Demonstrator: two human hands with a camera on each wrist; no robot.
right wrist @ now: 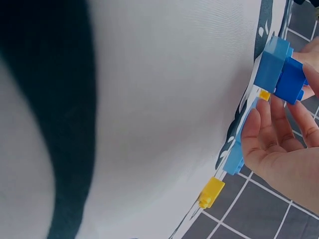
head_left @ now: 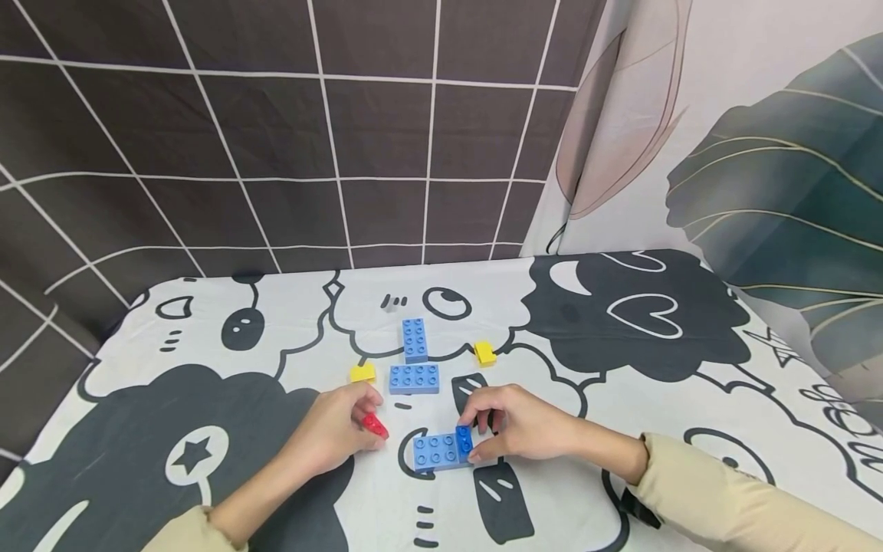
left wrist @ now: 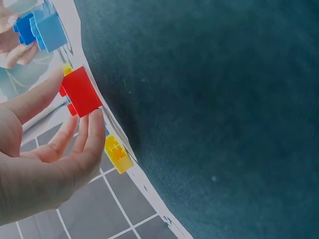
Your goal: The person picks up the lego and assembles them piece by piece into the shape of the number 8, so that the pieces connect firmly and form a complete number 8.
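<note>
One red toy brick [head_left: 375,425] is pinched by the left hand [head_left: 336,429], a dark-blue toy brick [head_left: 464,443] by the right hand [head_left: 524,425]. Cartoon-print cloth [head_left: 566,491] lies beneath both hands, gridded fabric [head_left: 262,115] beyond.

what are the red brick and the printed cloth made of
Red brick: probably hard plastic, with smooth, evenly coloured faces and crisp moulded edges. Printed cloth: seems a matte woven fabric, judging by fine weave-like lines in the right wrist view; cotton or polyester, can't tell.

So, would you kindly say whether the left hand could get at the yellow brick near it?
Probably yes: nothing seems to stand between the left hand and that yellow brick, but its fingers hold the red brick and may need freeing first.
</note>
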